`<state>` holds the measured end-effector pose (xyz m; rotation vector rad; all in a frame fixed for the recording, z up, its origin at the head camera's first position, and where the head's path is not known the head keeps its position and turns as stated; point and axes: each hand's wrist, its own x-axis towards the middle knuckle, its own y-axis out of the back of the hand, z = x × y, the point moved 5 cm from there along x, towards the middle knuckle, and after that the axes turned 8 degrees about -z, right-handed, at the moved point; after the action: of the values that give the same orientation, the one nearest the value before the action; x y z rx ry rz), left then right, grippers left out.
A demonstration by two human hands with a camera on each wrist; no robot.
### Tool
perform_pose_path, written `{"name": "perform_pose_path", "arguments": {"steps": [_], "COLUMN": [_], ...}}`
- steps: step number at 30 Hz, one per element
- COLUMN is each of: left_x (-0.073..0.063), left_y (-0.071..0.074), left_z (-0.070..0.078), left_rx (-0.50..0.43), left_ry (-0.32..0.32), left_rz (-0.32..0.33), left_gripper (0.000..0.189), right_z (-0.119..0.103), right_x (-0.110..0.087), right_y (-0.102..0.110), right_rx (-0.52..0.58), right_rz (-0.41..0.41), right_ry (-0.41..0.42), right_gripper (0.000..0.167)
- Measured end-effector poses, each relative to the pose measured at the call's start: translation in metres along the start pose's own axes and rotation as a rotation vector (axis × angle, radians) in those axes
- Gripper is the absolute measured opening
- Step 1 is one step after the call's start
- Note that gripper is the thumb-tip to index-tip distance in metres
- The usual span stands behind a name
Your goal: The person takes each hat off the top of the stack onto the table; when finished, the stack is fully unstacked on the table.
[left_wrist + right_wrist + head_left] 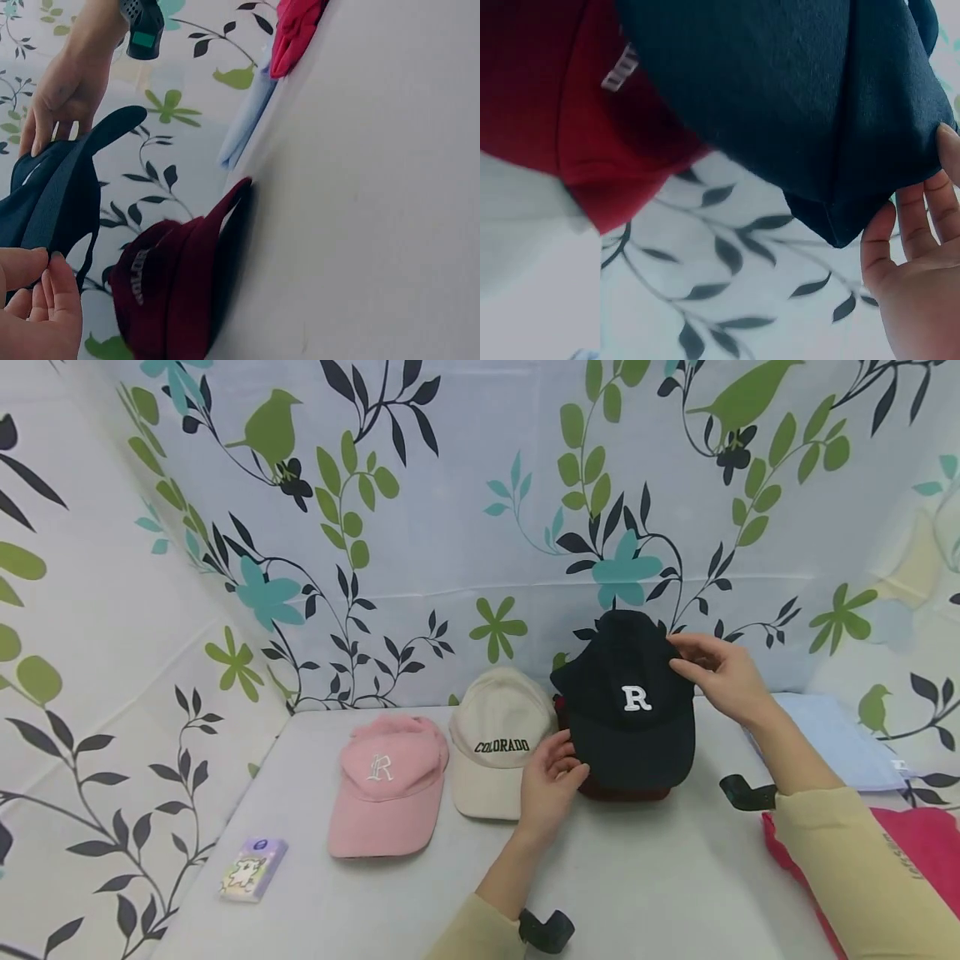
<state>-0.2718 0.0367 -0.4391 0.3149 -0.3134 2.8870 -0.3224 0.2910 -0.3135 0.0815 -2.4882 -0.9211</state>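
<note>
A black baseball cap point(622, 664) with a white letter R is held up in front of the patterned back cloth. My right hand point(723, 681) pinches its edge on the right, thumb in front. At the lower left, my left hand point(547, 789) grips the cap too; the left wrist view shows its thumb and finger pinching the dark fabric. Behind and below the black cap sits a maroon cap point(172, 285) with white lettering, mostly covered in the head view. The two caps are apart in the left wrist view.
Left of my hands lie a beige COLORADO cap point(498, 727) and a pink cap point(390, 810). A small purple pack point(255, 868) lies at the table's left edge. On the right are folded light blue cloth point(832, 735) and red cloth point(926, 843), partly behind my right sleeve.
</note>
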Motion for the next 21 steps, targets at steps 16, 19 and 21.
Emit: {"name": "perform_pose_path", "arguments": {"steps": [16,19,21], "left_x": [0.018,0.02,0.021], "left_y": [-0.073,-0.086,-0.094], "left_z": [-0.022,-0.027,-0.032], "left_rx": [-0.034,-0.043,-0.051], "left_ry": [0.014,0.041,0.059], "left_rz": [0.044,0.059,0.078], "left_gripper": [0.045,0.046,0.047], "right_z": [0.049,0.061,0.069], "right_x": [-0.026,-0.033,-0.037], "right_y": [0.047,0.052,0.054], "right_rx": [-0.027,-0.015,-0.008], "right_rz": [0.144,0.18,0.193], "right_ry": [-0.186,-0.224,-0.246], "right_gripper": [0.039,0.04,0.041]}}
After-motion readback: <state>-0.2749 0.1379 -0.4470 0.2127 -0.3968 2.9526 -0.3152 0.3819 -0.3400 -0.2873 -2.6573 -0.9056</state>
